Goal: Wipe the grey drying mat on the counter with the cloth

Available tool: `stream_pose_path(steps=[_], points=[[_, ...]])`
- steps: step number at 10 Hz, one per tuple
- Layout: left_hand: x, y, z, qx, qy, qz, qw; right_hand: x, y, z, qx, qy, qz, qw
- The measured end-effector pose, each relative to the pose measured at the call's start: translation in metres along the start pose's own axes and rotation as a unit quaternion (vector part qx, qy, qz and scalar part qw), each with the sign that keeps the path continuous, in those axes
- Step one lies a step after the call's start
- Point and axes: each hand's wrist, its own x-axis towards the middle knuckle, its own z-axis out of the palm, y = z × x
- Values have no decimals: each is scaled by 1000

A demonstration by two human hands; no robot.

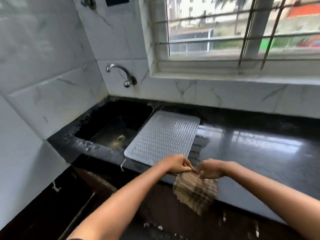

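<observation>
Mat (162, 137) top open; sink (114, 125) hollow left, bare counter (259, 149) right.

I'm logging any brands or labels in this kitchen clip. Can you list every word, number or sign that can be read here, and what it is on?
None can be read.
Grey drying mat: only a raised pattern, no lettering.
Cloth, held by the left hand and the right hand: striped, blurred, no label visible.
Tap: no marking visible.
Coloured shapes outside the window: too blurred to read.
</observation>
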Motion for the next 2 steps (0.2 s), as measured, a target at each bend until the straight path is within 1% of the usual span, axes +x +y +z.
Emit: stream_pose_path(steps=[1, 2], points=[[11, 6, -102, 49, 26, -14, 998, -6, 10, -96, -52, -49, 27, 997], [10, 18, -196, 113, 134, -34, 984, -22, 23, -180, -14, 137, 11, 990]])
